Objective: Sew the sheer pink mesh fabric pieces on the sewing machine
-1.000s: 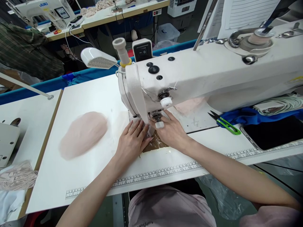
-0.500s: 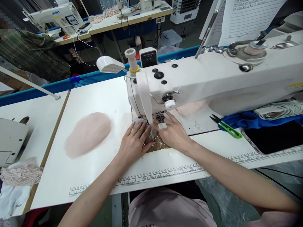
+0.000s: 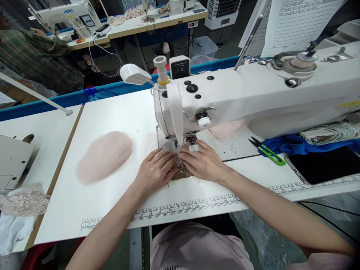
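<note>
A white sewing machine [image 3: 239, 88] spans the right side, its needle area low over the table. Under its presser foot lies a piece of sheer, pale fabric [image 3: 168, 144], mostly covered by my fingers. My left hand [image 3: 154, 168] rests on the fabric left of the foot, fingers stretched out and lying flat, thumb apart. At the right of the foot, my right hand [image 3: 206, 163] has bent fingers drawn together on the fabric's edge; its thumb is hidden. Shiny brown covering [image 3: 182, 173] shows on the table between my hands.
A sheer pink oval piece [image 3: 105, 157] lies to the left. Green-handled thread snips [image 3: 268, 152], a blue cloth [image 3: 284, 145] and a phone [image 3: 326, 165] lie at the right. A ruler strip [image 3: 180, 207] runs along the front edge. A person in a checked shirt [image 3: 39, 60] is at far left.
Both hands have shifted slightly; the right fingers have gathered closer to the presser foot, and the left hand has moved a little left and down. The whole view has shifted slightly.
</note>
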A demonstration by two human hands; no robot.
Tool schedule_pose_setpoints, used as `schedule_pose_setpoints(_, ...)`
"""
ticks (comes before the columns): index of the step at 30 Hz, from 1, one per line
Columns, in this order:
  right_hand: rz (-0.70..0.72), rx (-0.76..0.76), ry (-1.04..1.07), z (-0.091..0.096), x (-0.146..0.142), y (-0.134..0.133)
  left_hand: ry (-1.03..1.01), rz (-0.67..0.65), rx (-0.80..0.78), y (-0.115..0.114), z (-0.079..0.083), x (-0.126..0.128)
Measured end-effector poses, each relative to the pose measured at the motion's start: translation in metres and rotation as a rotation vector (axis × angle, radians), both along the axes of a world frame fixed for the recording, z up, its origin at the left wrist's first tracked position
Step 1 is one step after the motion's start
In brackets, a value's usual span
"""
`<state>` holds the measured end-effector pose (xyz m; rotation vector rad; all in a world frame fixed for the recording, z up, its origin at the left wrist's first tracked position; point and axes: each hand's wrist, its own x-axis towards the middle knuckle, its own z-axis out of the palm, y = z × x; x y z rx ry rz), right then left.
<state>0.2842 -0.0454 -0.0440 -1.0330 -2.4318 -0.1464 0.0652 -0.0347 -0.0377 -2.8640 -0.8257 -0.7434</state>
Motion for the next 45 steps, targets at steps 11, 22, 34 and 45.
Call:
schedule_pose_setpoints(11,0.018,0.003,0.017,-0.001,-0.003,-0.001,-0.036,0.003,0.025,0.001,0.0,0.001)
schedule_pose_setpoints(22,-0.066,0.112,0.234,-0.002,-0.002,0.005,0.024,0.22,-0.195,0.005,0.006,0.009)
schedule_pose_setpoints(34,-0.326,-0.075,0.336,-0.002,-0.01,0.013,-0.07,0.415,-0.045,0.028,-0.009,0.038)
schedule_pose_setpoints(45,-0.337,-0.05,0.311,0.0,-0.011,0.015,-0.021,0.432,-0.052,0.027,-0.007,0.036)
